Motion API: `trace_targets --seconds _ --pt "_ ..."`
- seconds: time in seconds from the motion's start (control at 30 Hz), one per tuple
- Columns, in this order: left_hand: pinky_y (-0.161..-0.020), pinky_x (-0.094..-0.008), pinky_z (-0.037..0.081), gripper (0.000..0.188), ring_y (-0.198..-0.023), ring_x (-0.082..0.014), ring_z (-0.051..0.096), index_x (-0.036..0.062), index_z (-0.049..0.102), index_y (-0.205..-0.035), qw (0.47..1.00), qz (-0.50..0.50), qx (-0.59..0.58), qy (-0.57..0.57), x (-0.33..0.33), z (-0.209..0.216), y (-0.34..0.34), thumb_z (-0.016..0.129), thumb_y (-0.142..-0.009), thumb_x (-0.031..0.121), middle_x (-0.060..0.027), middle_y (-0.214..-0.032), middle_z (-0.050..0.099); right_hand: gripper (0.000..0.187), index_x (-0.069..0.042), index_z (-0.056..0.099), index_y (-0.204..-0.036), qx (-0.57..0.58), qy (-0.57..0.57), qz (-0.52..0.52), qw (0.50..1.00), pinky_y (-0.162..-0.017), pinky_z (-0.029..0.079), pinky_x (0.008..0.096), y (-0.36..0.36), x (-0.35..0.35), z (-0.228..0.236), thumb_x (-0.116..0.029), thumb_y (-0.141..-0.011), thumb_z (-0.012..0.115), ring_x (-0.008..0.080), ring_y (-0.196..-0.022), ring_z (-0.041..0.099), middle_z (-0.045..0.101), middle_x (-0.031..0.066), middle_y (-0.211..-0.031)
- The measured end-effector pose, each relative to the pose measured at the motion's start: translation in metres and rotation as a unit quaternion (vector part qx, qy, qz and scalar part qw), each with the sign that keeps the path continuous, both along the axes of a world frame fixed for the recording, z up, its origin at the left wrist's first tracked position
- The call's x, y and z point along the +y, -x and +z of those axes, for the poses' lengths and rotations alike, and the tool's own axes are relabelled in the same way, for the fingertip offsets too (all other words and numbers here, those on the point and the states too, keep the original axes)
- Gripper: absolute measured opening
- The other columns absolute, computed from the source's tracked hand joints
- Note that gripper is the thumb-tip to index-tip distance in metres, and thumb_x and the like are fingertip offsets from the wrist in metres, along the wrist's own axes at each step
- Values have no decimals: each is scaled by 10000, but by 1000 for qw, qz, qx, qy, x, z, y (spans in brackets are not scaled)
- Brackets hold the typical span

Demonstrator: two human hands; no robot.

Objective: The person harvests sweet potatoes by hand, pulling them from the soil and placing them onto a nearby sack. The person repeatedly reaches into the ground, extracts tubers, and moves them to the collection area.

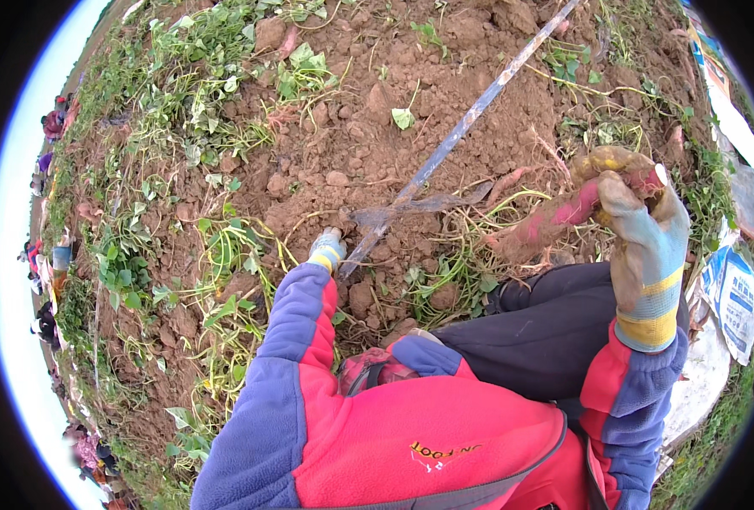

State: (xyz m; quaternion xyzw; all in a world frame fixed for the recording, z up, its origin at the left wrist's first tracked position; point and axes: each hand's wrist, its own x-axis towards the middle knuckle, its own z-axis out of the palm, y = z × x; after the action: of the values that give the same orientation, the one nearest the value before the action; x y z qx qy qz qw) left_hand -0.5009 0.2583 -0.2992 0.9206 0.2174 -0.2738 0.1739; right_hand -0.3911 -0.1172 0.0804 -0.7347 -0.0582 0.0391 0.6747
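A long red sweet potato (pixel 560 214), its one end pale and the other dirt-covered with fine roots, is gripped in my right hand (pixel 645 221). That hand wears a grey-blue work glove with yellow bands and muddy fingers. Farther left, my left hand (pixel 328 246), in a similar glove, reaches down to the soil beside yellowish vine stems; its fingers are mostly hidden. Just right of it lies the near end of a long, flat, muddy bluish strip (pixel 462 127), which runs up to the far right. A dark torn strip (pixel 428 204) crosses it.
Loose brown soil with clods (pixel 343 153) spreads ahead, with leafy vines (pixel 198 93) on the left. White printed sacks (pixel 730 297) lie along the right. Other people (pixel 54 119) are far off at the left. My dark-trousered leg (pixel 530 319) is bent below the sweet potato.
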Motion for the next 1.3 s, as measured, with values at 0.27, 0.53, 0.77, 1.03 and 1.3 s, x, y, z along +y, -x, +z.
trace_targets --seconds 0.27,0.53,0.77,1.03,1.3 --pt "-1016 -412 397 484 -1200 -366 508 95 597 -1224 979 -44 -134 -146 79 25 -32 586 -828 373 -204 -1301 538 392 98 572 -1139 11 10 -5 1000 -812 494 287 -1 2 1 -76 -788 557 187 -848 644 663 159 -981" --pt "-950 -413 450 662 -1101 -337 590 60 632 -1176 994 -91 -3 -62 38 52 -43 585 -778 587 -217 -1139 635 379 93 575 -1137 6 19 -1 1000 -799 494 276 -1 3 -4 -72 -797 558 187 -841 639 660 165 -971" --pt "-923 -424 463 778 -1100 -348 601 30 647 -1147 990 -59 125 -19 2 35 -35 505 -783 702 -213 -1148 638 298 69 619 -1070 36 -32 2 999 -721 498 255 -5 0 2 -40 -793 636 140 -745 621 660 101 -883" --pt "-841 -412 477 644 -1007 -351 638 16 675 -1042 935 -57 180 301 -40 0 26 570 -816 610 -211 -1029 677 352 89 595 -1114 5 -18 3 1000 -811 507 281 6 -3 1 -31 -783 598 178 -827 648 671 144 -941" --pt "-907 -408 466 599 -1045 -359 613 27 615 -1144 991 96 -90 16 6 7 -2 668 -744 470 -232 -1075 649 396 103 573 -1141 -1 8 0 1000 -822 495 270 6 -5 2 -48 -775 570 171 -866 638 656 143 -991"
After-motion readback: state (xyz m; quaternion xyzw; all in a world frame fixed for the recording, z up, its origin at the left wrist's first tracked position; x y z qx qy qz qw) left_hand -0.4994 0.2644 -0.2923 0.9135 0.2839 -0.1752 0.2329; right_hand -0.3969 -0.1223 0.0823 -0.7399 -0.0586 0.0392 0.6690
